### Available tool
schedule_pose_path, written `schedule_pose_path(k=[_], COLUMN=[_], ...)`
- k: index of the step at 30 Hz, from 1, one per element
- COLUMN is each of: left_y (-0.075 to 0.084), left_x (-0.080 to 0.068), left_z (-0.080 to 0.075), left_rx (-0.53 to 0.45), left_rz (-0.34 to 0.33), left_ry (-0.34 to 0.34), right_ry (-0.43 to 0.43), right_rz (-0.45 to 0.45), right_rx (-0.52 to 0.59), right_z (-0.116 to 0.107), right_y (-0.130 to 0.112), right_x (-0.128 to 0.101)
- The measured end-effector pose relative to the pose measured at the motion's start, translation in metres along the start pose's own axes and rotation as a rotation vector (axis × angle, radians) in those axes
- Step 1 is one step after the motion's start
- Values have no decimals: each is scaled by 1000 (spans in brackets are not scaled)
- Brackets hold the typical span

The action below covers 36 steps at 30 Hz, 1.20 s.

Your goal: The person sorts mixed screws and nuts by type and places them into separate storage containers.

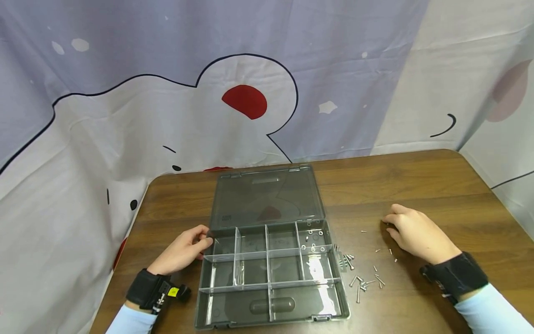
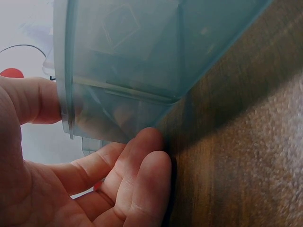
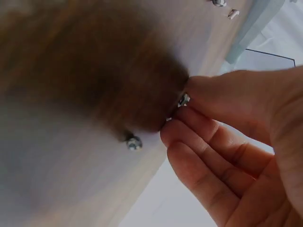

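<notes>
Nearest to the person lies a grey plastic organizer box [image 1: 271,273] on the wooden bench [image 1: 417,185], its lid [image 1: 267,197] folded open and flat toward the far side. Clear dividers cut the tray into compartments. Only the far right compartment [image 1: 313,236] holds anything: some small washers or nuts.

The left hand [image 1: 183,250] rests at the left wall of the box, near its far left corner. The head view shows the fingers only lightly bent against the wall. The left wrist view makes the hold more clear: the thumb [image 2: 33,101] is on one side of the wall's edge and the fingertips [image 2: 147,142] lie against the wall down at the bench. I judge this hand keeps the box from sliding.

Just to the right of the box, small screws [image 1: 360,280] lie scattered on the bench, most of them close to the wall of the box and a few farther out, toward the right hand [image 1: 413,234]. This placing seems practical, because the pieces are near the compartments.

The right hand rests on the bench, well apart from the box, with bent fingers. From the head view one cannot tell what it holds. The right wrist view shows it: thumb and fingertips pinch a small metal piece [image 3: 183,100] at the surface of the bench, and another small nut [image 3: 134,143] lies just beside.

Behind the bench hangs a printed curtain [image 1: 250,93].
</notes>
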<state>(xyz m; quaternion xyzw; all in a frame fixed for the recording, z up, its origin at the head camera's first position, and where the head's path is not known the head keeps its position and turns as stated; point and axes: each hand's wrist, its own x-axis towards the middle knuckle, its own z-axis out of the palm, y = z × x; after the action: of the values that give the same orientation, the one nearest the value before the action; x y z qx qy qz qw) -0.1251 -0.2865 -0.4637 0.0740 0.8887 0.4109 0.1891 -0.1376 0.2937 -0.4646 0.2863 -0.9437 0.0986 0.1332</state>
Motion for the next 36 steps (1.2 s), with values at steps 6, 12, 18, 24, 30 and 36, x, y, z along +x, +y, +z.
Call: schedule_pose_path(k=[6,12,18,24,30,36], left_y=[0,0,1,0,-1,-1], left_x=[0,0,-1,-1,0,0], left_z=[0,1,1,0,1,1], left_rx=[-1,0,7,10,-6,-4], left_rz=[1,3,6,12,12,5], left_ry=[1,1,-2,-7,-18,-14], right_ry=[-29,-47,-71,-66,-47,-69], right_rz=[44,87,129,147,152,197], right_rx=[-16,-45,-53,-45,-43,-6], right_z=[-1,1,2,4,5,1], right_y=[-5,-8,-10,-10,-10,-9], right_x=[6,11,14,17,16,17])
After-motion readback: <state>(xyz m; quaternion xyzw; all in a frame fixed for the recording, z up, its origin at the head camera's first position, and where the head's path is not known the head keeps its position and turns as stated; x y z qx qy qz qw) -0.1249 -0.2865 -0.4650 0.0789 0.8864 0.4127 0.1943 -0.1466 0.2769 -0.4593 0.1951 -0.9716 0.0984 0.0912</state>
